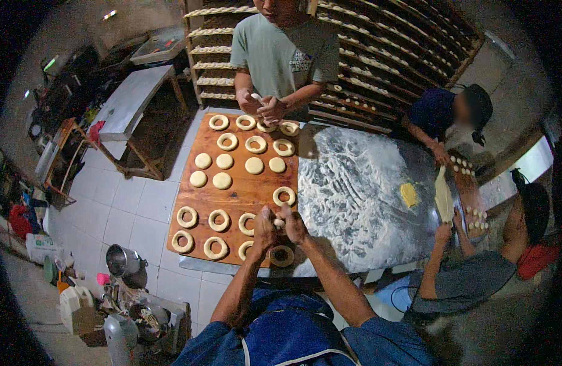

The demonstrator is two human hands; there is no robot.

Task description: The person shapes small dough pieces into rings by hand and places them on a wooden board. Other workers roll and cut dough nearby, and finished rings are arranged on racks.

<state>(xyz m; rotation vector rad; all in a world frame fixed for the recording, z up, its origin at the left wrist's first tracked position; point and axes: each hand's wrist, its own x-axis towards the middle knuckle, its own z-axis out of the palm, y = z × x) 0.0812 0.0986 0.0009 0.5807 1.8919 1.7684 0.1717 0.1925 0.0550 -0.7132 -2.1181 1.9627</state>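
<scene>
My left hand (265, 230) and my right hand (296, 227) are close together over the near right part of a wooden board (241, 196). Their fingers are closed around a small piece of pale dough (279, 223), mostly hidden by them. Just beyond my hands lies a dough ring (284, 188). More rings sit in rows at the near and far ends of the board, some partly covered by my left hand and forearm. Several flat dough rounds (254, 165) without holes lie between those rows.
A floured metal tabletop (354, 183) adjoins the board, with a yellow lump (409, 195) on it. Across stands a person (287, 55) handling dough, before racks (378, 67) of dough. At right, two people work by a long dough strip (443, 195). A metal pot (127, 265) is lower left.
</scene>
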